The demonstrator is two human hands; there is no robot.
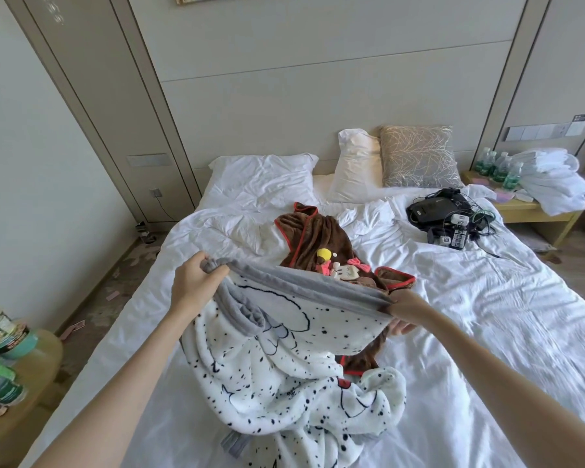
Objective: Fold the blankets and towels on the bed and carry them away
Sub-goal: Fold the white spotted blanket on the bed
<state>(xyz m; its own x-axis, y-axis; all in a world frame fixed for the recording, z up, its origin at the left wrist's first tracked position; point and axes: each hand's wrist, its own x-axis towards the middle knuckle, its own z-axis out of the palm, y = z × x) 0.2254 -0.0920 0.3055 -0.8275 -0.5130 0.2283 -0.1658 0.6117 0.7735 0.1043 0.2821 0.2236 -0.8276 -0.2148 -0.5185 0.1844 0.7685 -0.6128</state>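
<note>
Both forearms are bare from the frame's lower corners up to the left hand [196, 282] and right hand [404, 310].

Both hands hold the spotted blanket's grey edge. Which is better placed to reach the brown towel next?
Right hand, probably: it grips the spotted blanket right beside the brown towel; the left hand grips farther away.

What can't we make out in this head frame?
- Brown towel: lower part hidden behind the spotted blanket, head view.
- Right hand: grip partly hidden by the blanket's grey edge.
- Blanket's lower end: cut off by the bottom edge.
- Bottles on the nightstand: labels too small.
</note>
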